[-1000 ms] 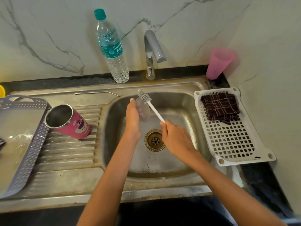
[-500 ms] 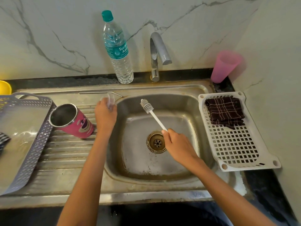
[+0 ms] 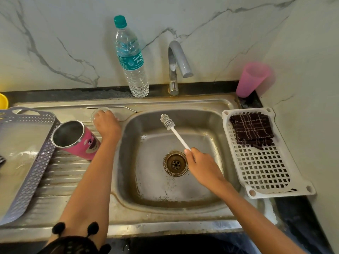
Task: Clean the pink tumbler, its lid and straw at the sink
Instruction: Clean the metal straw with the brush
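On drainboard (image 3: 60, 173), tilted pink tumbler (image 3: 83, 143)

The tumbler (image 3: 80, 142) is bright pink with a printed cartoon face, and bare steel grey inside. The lid (image 3: 99, 111) is clear and the straw (image 3: 113, 107) is silver. The brush (image 3: 172, 129) has a white handle and pale grey bristles. The bottle (image 3: 131, 59) is clear, with a teal cap and label (white lettering). The cup (image 3: 251, 79) is soft pink. The cloth (image 3: 252, 129) is dark brown with thin pale checks, and the rack (image 3: 266, 171) is white with a grid of holes. The basket (image 3: 33, 173) is grey-lilac lattice. The wall (image 3: 55, 43) is white marble veined in grey.
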`<state>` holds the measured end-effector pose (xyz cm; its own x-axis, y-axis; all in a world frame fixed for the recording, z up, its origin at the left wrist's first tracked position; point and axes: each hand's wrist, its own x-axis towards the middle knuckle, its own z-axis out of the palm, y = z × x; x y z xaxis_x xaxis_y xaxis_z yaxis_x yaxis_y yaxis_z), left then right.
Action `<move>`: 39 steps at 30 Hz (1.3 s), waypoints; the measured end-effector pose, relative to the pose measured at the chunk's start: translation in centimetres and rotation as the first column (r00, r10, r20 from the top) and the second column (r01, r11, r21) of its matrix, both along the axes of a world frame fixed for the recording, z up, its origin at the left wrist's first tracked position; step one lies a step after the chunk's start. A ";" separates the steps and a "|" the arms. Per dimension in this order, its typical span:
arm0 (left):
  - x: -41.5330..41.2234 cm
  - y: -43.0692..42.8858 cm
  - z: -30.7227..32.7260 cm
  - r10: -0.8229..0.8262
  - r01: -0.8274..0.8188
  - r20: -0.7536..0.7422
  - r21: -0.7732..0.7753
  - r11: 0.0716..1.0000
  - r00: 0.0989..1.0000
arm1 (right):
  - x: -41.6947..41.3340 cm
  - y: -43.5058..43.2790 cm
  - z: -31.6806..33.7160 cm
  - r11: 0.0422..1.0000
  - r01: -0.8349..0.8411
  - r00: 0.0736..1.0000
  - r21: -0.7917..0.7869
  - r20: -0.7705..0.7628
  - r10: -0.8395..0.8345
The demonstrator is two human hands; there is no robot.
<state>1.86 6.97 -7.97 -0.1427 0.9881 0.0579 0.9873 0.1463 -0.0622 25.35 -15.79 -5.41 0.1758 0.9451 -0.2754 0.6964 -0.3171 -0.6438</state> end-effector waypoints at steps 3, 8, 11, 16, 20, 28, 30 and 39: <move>-0.2 0.2 -0.3 -0.005 0.003 -0.084 -0.019 1.000 0.996 | 0.1 0.3 -0.2 1.000 -0.004 1.000 0.001 0.005 0.004; -0.2 0.3 -0.9 0.057 -0.055 -0.055 0.037 0.998 0.997 | -0.1 0.9 -0.6 1.000 -0.012 1.000 -0.002 0.003 0.012; 0.5 0.0 -0.4 -0.012 0.015 -0.020 0.150 0.989 1.000 | -0.4 1.3 -0.5 1.000 -0.016 1.000 -0.002 0.010 0.016; 1.7 1.5 -1.1 -0.479 0.477 -0.029 0.154 0.865 0.878 | -0.4 1.8 -0.1 0.999 -0.035 0.999 0.000 0.016 0.035; 2.6 2.9 -1.1 -0.553 0.557 -0.117 0.001 0.831 0.825 | 0.0 2.0 0.1 1.000 -0.013 1.000 0.005 0.013 0.013; 2.6 4.9 -1.2 -0.666 0.709 -0.493 -0.132 0.693 0.560 | 0.9 1.9 -0.1 1.000 0.025 1.000 -0.007 -0.002 -0.025; 2.1 5.0 -1.2 -0.664 0.703 -0.551 -0.183 0.687 0.505 | 0.9 1.9 0.0 1.000 0.024 1.000 -0.003 -0.004 -0.024; 1.0 5.6 2.8 -0.523 0.725 -0.624 0.105 0.680 0.581 | 0.9 1.9 0.2 1.000 0.024 0.999 0.001 -0.029 -0.024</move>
